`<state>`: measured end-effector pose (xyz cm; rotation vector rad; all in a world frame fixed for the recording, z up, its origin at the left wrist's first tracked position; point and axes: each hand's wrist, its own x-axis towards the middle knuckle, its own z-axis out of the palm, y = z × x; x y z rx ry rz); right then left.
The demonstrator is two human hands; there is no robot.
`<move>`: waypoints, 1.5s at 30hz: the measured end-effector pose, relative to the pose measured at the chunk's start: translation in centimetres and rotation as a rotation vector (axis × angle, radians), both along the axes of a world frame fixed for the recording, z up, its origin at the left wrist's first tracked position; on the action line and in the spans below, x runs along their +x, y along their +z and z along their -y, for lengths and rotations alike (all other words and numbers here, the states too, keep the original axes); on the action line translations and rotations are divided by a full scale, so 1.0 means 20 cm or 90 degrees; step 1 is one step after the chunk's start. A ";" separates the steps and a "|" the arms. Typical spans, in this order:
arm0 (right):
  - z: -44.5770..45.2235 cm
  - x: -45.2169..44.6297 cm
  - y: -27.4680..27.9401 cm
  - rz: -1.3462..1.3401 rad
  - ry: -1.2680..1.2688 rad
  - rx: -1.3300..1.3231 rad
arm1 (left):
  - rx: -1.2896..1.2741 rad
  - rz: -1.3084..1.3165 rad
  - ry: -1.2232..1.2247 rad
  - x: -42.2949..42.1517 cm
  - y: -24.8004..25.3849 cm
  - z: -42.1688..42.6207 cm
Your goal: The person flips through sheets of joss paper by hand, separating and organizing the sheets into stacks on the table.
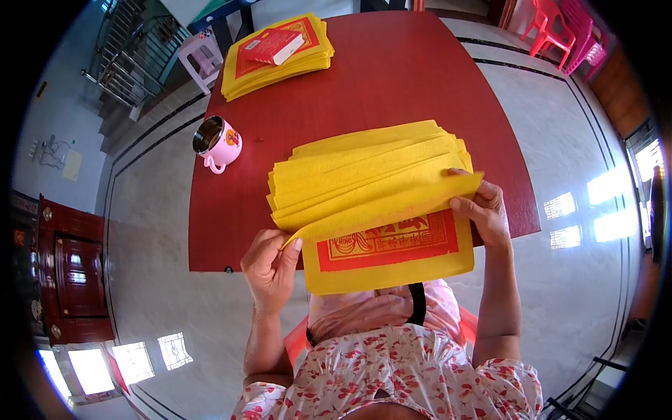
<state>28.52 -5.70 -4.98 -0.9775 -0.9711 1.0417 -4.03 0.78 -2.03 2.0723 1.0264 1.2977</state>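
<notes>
Left hand (271, 264) and right hand (490, 210) each pinch one end of a thin yellow paper sheet (385, 210), so neither is nearer; its long axis runs between them. It lies along the near side of the fanned yellow paper pile (364, 164), partly covering a red-printed yellow paper face (395, 260). Left of the pile stands a round pink mug (225, 145).

The fanned yellow rectangular paper sheets (371, 168) look matt and faintly rough, with a flat red printed panel (392, 260). The dark-red wood-like tabletop (399, 77) is smooth, softly sheened. The pink rounded mug (228, 148) looks glossy; the pale grey tiled floor (157, 210), polished; the white-and-red floral garment (413, 371), matt cloth; the bright-red chair (549, 31), plastic.
</notes>
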 end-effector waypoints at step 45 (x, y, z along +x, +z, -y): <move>-0.02 -0.02 -0.01 0.046 -0.104 -0.017 | -0.027 -0.407 -0.342 -0.01 0.06 0.03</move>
